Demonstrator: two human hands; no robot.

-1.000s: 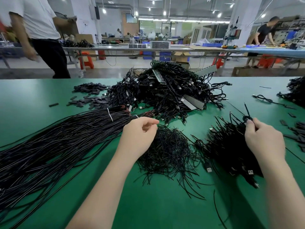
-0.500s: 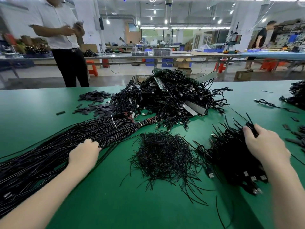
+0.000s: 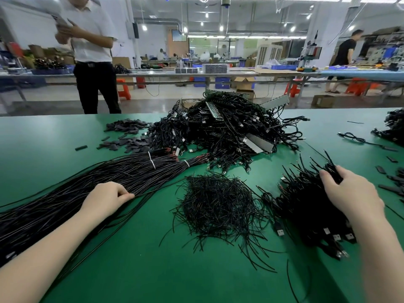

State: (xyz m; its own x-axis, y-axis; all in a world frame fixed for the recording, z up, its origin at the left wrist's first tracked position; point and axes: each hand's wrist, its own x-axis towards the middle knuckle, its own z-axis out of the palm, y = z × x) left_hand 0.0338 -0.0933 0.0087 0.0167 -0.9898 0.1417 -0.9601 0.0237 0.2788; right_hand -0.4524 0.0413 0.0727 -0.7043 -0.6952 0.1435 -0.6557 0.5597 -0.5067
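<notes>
We take the tie pile (image 3: pixel 218 206), the loose tangle of short black wire ties in the middle of the green table (image 3: pixel 142 276), as our reference. To its left lies the long cable bundle (image 3: pixel 72 200), fanning out toward our near left and cinched by two white ties (image 3: pixel 151 161) just beyond the tie pile's far-left edge. That binding presumably holds the strands parallel so they can be drawn off one at a time. Our left hand (image 3: pixel 107 199) rests on this bundle with fingers curled, thumb and fingertips pinching one strand or a few on the side nearest the tie pile; how many, we cannot tell. Right of the tie pile, touching its fringe, sit the coiled cables (image 3: pixel 306 215), their plugs pointing toward us. Our right hand (image 3: pixel 352 193) clasps a coil at the far top of that stack, thumb on the side facing the tie pile, likely steadying it. We judge the ties sit between both stacks so that either hand can reach them. Beyond the tie pile rises the big heap (image 3: pixel 229 130) of cables; beyond it and to the left lie flat black pieces (image 3: pixel 129 136), and farther that way a bystander (image 3: pixel 91 51) stands past the table.
</notes>
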